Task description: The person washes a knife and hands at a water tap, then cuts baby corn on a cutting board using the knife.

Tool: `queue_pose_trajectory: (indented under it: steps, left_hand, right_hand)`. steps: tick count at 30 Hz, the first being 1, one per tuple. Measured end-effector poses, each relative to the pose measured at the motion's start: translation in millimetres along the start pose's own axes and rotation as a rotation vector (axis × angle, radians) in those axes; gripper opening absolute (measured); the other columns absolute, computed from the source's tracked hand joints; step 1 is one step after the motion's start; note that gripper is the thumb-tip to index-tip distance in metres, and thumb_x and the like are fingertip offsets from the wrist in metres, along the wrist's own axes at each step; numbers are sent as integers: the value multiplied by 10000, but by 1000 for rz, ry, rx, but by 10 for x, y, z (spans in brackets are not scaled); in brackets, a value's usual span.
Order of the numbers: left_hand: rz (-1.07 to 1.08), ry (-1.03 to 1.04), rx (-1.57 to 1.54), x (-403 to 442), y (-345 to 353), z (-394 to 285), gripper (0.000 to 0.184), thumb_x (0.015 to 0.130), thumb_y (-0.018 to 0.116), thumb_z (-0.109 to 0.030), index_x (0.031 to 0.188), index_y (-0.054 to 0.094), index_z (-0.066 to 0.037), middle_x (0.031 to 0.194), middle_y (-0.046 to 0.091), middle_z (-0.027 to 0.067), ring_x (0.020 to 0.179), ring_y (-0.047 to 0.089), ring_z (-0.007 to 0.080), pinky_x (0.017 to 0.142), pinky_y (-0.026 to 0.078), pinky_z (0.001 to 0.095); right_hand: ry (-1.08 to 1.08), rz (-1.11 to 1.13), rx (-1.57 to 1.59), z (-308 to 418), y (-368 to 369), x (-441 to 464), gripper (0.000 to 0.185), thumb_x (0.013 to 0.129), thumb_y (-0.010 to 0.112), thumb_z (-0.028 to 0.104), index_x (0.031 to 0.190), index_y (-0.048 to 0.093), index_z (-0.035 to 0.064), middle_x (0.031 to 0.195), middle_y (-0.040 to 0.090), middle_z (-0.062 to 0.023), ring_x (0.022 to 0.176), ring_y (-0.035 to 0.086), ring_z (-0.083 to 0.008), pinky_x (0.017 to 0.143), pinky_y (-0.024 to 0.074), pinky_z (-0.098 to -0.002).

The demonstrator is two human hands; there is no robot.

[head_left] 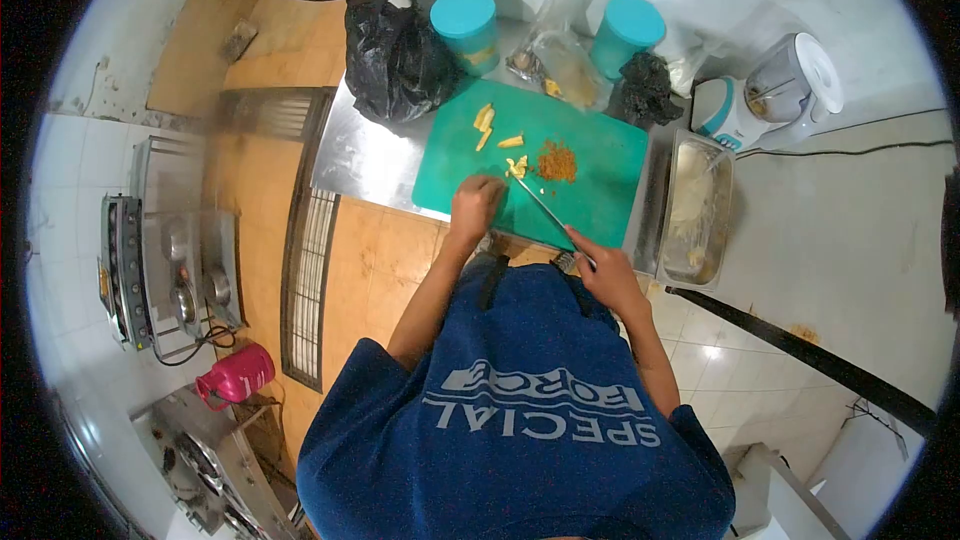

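Right hand (612, 280): While its forearm lay beside the blue shirt (520, 360), the fingers were closed around the handle of a knife.
Left hand (478, 208): It was at the near edge of the cutting board, toward the left, its fingers curled inward; whether they had hold of anything could not be told.
Knife (544, 205): Its blade slanted over the board from the near edge toward the middle, the tip at the chopped yellow bits.
Green cutting board (595, 205): It lay on the steel worktop (375, 162), reaching the worktop's near edge.
Chopped yellow bits (518, 168): They sat in a small pile near the board's middle.
Orange-brown heap (557, 162): It lay finely chopped just right of that pile.
Yellow strips (484, 122): Larger pieces lay apart, toward the board's far left corner.
Metal tray (729, 205): It stood at the worktop's right edge, pale residue inside.
Black bag (395, 60): It slumped at the worktop's far left corner.
Teal-lidded tubs (465, 30): Two stood along the far edge, a clear bag (565, 50) between them.
Blender (785, 85): It was by the far right corner.
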State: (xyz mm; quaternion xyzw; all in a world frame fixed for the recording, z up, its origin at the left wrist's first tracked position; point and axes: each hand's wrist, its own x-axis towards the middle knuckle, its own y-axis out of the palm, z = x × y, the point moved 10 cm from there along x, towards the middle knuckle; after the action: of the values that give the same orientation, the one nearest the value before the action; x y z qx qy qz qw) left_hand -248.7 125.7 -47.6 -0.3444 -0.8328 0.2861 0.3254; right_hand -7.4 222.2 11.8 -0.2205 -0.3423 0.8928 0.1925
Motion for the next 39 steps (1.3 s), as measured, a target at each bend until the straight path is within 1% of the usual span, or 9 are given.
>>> queue_pose_trajectory:
  steps: [2, 4, 14, 16, 19, 23, 29, 31, 39]
  left_hand:
    - [-11, 15, 22, 9, -69, -64, 111, 862, 779, -99, 960, 780, -46, 974, 740, 130, 902, 698, 366, 790, 575, 456]
    - [-19, 23, 45, -15, -89, -69, 115, 855, 785, -93, 959, 779, -44, 975, 742, 127, 903, 698, 363, 791, 575, 455]
    - [27, -30, 5, -80, -48, 9, 111, 867, 779, -94, 968, 802, -54, 975, 750, 123, 895, 703, 338, 783, 576, 444]
    - [29, -33, -5, -82, -34, 30, 107, 876, 775, -97, 969, 802, -54, 973, 750, 125, 896, 703, 340, 785, 576, 446]
    - [38, -50, 0, -62, -11, 66, 105, 883, 772, -99, 973, 794, -49, 977, 746, 127, 900, 701, 346, 791, 575, 449]
    - [32, -62, 2, -40, -66, 22, 115, 873, 785, -103, 973, 779, -48, 985, 741, 129, 914, 699, 353, 803, 574, 454]
    - [35, -31, 31, -128, -54, 52, 120, 867, 796, -109, 970, 778, -51, 984, 740, 140, 925, 701, 356, 817, 576, 457]
    - [27, -30, 30, -159, -36, 89, 120, 870, 793, -106, 973, 779, -48, 980, 742, 145, 917, 703, 358, 812, 578, 458]
    - [-12, -26, 8, -137, -101, 35, 114, 887, 777, -91, 985, 784, -34, 958, 749, 146, 864, 706, 361, 761, 580, 454]
  right_hand:
    - [-38, -13, 27, -5, 80, 58, 510, 1024, 598, 168, 1529, 577, 240, 1175, 736, -249, 976, 711, -467, 899, 555, -513]
    - [-70, 13, 19, 30, 161, 85, 535, 1031, 564, 196, 1563, 531, 237, 1002, 736, -265, 897, 701, -458, 873, 544, -558]
    - [-8, 61, -14, 34, 192, 34, 503, 1031, 580, 222, 1534, 569, 233, 1001, 736, -265, 905, 699, -467, 867, 547, -574]
    - [44, 97, -80, -17, 138, -20, 540, 1020, 590, 172, 1547, 555, 284, 978, 734, -247, 874, 686, -454, 879, 540, -532]
    - [36, 117, -111, -15, 7, -71, 528, 1018, 591, 174, 1535, 571, 278, 967, 735, -245, 867, 689, -449, 894, 531, -534]
    - [85, 133, -59, 27, -103, -85, 512, 1019, 597, 183, 1524, 585, 268, 1004, 753, -230, 877, 693, -451, 904, 535, -520]
    - [18, 26, 48, 120, -56, 31, 515, 1014, 616, 177, 1524, 584, 248, 1147, 745, -240, 893, 702, -465, 882, 545, -521]
    - [-78, -3, 68, 160, 12, 91, 513, 1025, 587, 206, 1535, 566, 250, 1006, 737, -266, 872, 703, -467, 853, 548, -560]
    - [13, 123, 15, 80, 188, 161, 511, 1018, 595, 212, 1527, 577, 245, 952, 724, -285, 867, 697, -470, 835, 541, -573]
